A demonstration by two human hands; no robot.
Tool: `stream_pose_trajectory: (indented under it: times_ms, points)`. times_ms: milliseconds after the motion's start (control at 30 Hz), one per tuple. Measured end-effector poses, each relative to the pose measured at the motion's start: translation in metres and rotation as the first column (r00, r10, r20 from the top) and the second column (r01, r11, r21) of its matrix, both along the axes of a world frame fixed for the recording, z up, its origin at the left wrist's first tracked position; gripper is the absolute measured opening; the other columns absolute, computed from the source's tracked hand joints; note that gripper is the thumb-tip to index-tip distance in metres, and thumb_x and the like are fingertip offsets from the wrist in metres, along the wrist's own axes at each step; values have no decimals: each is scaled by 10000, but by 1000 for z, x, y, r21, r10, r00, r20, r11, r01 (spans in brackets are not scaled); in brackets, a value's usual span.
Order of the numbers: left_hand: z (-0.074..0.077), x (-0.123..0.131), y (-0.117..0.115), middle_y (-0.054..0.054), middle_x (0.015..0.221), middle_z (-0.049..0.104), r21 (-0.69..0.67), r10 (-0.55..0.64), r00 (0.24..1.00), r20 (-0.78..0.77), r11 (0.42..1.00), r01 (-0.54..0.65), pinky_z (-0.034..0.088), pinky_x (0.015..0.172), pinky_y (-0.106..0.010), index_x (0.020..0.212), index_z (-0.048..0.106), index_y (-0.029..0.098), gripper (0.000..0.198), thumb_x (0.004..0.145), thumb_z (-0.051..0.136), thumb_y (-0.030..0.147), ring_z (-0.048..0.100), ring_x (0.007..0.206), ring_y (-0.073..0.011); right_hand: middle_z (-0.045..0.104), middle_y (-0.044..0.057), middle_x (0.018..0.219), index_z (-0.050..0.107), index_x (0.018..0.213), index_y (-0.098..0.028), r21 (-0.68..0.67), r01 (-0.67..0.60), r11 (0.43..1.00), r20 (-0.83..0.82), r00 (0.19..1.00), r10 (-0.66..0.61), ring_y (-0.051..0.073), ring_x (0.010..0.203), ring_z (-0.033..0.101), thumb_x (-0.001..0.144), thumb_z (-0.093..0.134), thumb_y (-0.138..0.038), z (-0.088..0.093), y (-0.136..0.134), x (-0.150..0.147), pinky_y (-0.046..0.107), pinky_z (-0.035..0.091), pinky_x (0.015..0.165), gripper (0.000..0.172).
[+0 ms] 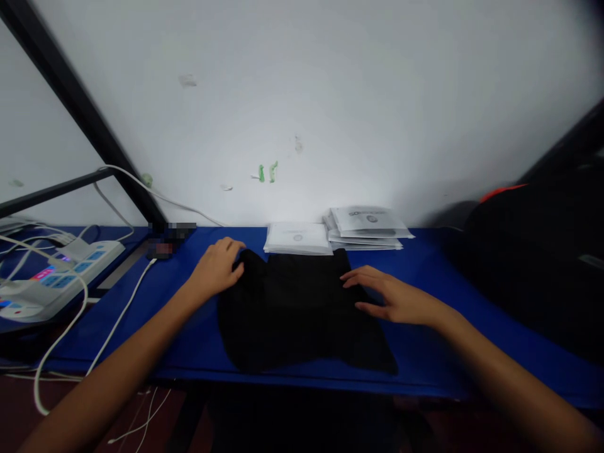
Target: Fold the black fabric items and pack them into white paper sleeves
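A black cloth garment (297, 314) lies spread on the blue tabletop (429, 283), with its lower edge near the table's front. I cannot make out its exact kind. My left hand (219, 267) rests at its upper left corner, fingers loosely bent and thumb apart. On the opposite side, my right hand (384, 292) lies over the upper right edge with its fingers apart. Just behind the cloth is a flat white packet (298, 239) with a small round print. Beside that, several more packets (370, 221) are stacked, printed in dark letters.
A white power strip (61, 280) with plugs and tangled cables is at the left. One white cable (125, 311) runs to a small dark device near the frame post (94, 126). A large black bag-like bulk (538, 264) takes up the right side. Behind everything rises a white wall (330, 113).
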State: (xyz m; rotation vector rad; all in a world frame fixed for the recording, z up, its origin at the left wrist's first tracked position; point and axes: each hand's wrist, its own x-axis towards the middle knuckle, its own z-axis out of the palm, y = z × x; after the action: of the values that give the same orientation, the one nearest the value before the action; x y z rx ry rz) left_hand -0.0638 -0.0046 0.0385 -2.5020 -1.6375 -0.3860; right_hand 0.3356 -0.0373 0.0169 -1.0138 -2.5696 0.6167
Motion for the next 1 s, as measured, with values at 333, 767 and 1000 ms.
stream_pose_trajectory:
  times_ms: [333,767,1000]
  points:
    - [-2,24,0,-36,1254,602,-273,-462,878,124,835,477,282,1061,-485,972,652,261,153,883,530,234,509,1198,-249,690,69,965,595,1011,-215,141,166,976,-68,985,-158,210,859,659,957,440,-315,3,12,-11,373,534,757,193]
    - [-12,38,8,-128,1052,582,54,-91,996,25,994,90,388,887,-437,1031,590,171,231,937,465,342,522,1005,-299,619,160,1042,585,1054,-164,568,253,783,71,933,-353,307,978,591,956,443,-288,-5,39,-41,427,509,789,213]
    - [-18,13,-8,-69,964,615,-271,-281,957,70,918,289,429,794,-345,961,591,187,337,910,526,514,564,897,-229,629,95,947,589,983,-189,432,34,901,208,969,-136,241,859,604,949,517,-439,-18,11,-41,379,508,764,263]
